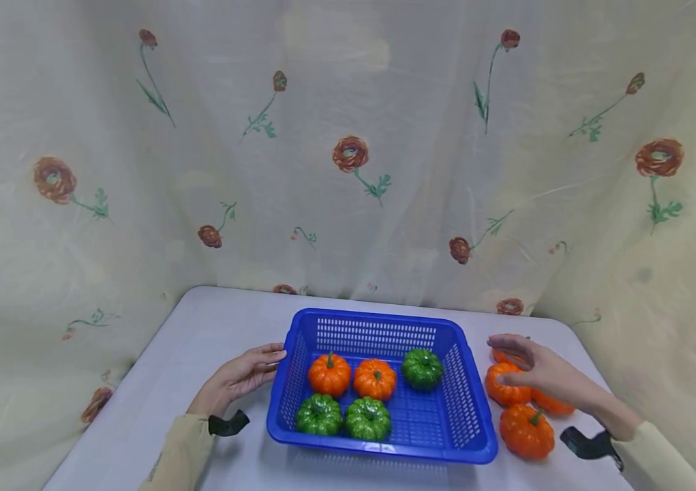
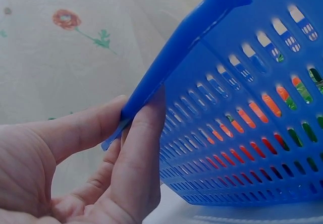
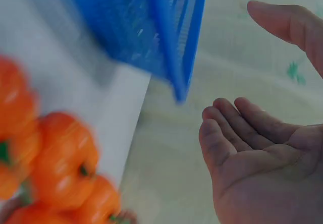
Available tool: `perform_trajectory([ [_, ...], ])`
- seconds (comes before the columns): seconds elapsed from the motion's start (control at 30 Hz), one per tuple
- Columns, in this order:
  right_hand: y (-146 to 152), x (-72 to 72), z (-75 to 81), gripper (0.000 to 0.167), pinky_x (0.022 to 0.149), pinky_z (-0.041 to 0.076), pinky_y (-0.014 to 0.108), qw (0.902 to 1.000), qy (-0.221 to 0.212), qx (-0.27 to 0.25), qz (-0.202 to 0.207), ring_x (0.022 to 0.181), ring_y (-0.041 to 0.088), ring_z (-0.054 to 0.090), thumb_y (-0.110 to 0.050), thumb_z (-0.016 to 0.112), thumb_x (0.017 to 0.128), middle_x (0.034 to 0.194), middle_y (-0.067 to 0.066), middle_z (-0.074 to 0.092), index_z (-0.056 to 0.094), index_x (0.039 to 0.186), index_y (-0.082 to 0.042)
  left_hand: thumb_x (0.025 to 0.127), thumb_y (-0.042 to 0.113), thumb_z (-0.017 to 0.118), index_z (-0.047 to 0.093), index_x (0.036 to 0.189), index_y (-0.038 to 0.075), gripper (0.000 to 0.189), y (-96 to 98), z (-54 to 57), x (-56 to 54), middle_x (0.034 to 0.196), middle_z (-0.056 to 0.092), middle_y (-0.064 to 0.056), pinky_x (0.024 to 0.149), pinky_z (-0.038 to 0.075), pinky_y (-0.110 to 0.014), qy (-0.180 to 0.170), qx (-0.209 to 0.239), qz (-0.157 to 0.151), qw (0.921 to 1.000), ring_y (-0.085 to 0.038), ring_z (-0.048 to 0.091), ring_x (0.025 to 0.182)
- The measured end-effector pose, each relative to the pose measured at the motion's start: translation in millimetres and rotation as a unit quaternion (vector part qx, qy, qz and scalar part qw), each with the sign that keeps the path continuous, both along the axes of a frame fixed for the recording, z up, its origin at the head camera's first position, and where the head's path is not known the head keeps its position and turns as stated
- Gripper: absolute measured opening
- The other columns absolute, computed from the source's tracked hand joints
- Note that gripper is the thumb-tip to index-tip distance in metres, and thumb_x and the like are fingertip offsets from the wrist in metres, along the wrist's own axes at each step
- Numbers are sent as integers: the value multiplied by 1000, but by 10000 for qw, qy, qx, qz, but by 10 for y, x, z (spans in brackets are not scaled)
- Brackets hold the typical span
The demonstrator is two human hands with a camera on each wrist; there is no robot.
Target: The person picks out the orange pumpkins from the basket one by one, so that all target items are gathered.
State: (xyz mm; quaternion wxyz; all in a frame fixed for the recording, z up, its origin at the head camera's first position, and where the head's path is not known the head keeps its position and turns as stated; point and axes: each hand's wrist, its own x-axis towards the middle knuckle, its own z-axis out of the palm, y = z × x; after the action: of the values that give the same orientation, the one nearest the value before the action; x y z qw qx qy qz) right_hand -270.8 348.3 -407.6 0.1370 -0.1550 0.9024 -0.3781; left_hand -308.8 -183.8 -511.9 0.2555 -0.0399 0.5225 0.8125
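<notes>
A blue plastic basket [image 1: 378, 447] with slotted walls holds two orange pumpkins [image 1: 329, 376] and three green pumpkins [image 1: 368, 419], all small and ribbed. My left hand [image 1: 246, 372] is at its left side; in the left wrist view the thumb [image 2: 93, 123] and fingers [image 2: 139, 158] pinch the basket's rim [image 2: 166, 65]. To the right of the basket my right hand [image 1: 550, 372] is over a group of several orange pumpkins [image 1: 527, 432], partly covering them. In the right wrist view its fingers are spread from the thumb [image 3: 282, 24], and nothing lies in the palm.
A white table [image 1: 219, 320] bears the basket and the loose pumpkins, which lie near its right edge. Behind and at both sides hangs a pale curtain [image 1: 249, 191] with a flower pattern. Black straps [image 1: 229, 424] are worn on both wrists.
</notes>
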Motion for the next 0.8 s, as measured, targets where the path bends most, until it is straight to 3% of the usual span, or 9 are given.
perform_trajectory([
  [0.13, -367, -149, 92, 73, 106, 41, 59, 9982, 37, -124, 590, 136, 47, 36, -31, 73, 86, 146, 23, 42, 38, 143, -3, 97, 11, 57, 32, 140, 0, 51, -4, -12, -4, 111, 66, -9, 88, 57, -29, 0, 29, 2, 10000, -17, 70, 95],
  [0.27, -716, -311, 57, 73, 108, 36, 59, 9929, 39, -91, 1186, 135, 46, 37, -29, 74, 85, 144, 25, 43, 39, 142, 1, 97, 11, 58, 33, 139, 1, 50, -6, -13, 0, 111, 66, -8, 88, 57, -29, 4, 32, 0, 10000, -16, 70, 95],
  [0.5, -1172, -506, -209, 73, 110, 36, 58, 9881, -265, 129, 1510, 134, 41, 41, -28, 77, 82, 143, 22, 46, 42, 140, 0, 96, 11, 59, 34, 138, 1, 50, 6, -29, -8, 111, 66, -9, 87, 57, -30, 18, 59, 4, 10000, -17, 70, 94],
  [0.67, -1439, -551, -382, 68, 112, 33, 58, 9839, -476, 69, 1723, 134, 41, 41, -16, 76, 83, 143, 23, 45, 42, 139, 2, 97, 11, 58, 38, 134, 1, 44, -3, -42, -13, 109, 67, -8, 86, 58, -29, 87, 31, 16, 10000, -16, 70, 93],
  [0.8, -1596, -563, -496, 69, 111, 34, 58, 9807, -297, 168, 1924, 132, 41, 43, -13, 76, 81, 142, 24, 46, 42, 138, 6, 97, 8, 57, 37, 135, 0, 44, -13, -47, -22, 106, 68, -8, 84, 58, -28, 131, 76, -10, 9999, -16, 71, 91],
])
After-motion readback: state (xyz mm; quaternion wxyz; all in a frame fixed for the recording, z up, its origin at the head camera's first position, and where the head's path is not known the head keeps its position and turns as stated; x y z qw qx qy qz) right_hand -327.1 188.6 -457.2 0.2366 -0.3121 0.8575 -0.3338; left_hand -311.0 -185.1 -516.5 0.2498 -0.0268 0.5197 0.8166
